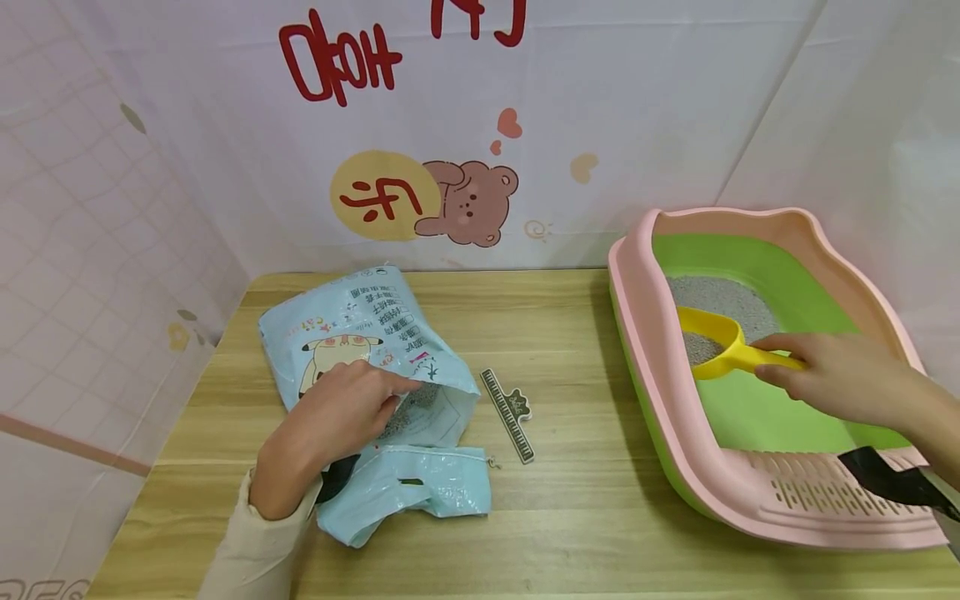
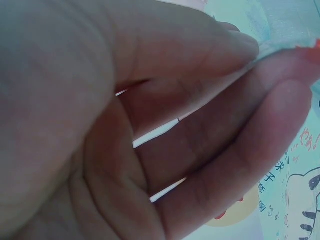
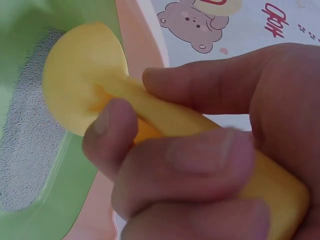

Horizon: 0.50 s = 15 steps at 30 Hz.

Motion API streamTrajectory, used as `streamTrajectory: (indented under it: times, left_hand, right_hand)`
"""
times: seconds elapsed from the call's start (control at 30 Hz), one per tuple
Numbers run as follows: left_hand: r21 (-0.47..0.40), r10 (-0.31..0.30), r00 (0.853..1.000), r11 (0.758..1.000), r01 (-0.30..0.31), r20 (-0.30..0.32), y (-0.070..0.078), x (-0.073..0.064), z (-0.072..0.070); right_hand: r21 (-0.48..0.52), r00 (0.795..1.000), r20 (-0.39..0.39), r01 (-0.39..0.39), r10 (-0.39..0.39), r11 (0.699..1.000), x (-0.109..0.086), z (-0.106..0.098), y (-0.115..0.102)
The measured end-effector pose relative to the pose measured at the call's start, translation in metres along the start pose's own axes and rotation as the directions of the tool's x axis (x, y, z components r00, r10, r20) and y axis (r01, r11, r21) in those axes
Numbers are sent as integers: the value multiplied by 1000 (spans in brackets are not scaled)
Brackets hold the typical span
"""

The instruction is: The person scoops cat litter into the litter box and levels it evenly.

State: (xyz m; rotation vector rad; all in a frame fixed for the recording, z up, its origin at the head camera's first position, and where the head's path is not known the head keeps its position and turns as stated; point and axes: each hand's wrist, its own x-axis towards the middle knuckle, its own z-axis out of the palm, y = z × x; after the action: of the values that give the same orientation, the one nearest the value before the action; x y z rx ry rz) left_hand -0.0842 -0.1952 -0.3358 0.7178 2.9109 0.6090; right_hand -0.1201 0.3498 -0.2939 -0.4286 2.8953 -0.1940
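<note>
My left hand pinches the rim of a light blue cat litter bag between thumb and fingers; the bag lies on its side and grey litter shows inside its mouth. In the left wrist view a thin strip of the bag runs between the fingertips. With my right hand I grip the handle of a yellow scoop, its bowl holding grey litter. The scoop is above the green floor of a pink-rimmed litter box. A layer of grey litter lies at the box's far end.
A torn-off blue strip of bag lies in front of the bag's mouth. Between bag and box rests a flat, ruler-like clip on the wooden table. A printed white cloth hangs behind the table.
</note>
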Motion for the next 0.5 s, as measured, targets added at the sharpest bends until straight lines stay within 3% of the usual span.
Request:
streamTrajectory:
  times: [0.5]
  left_hand:
    - [-1,4,1000,1000,-4,-4,0,0,0]
  right_hand:
    - [-59,998,-65,-20,16,998,35,0,13]
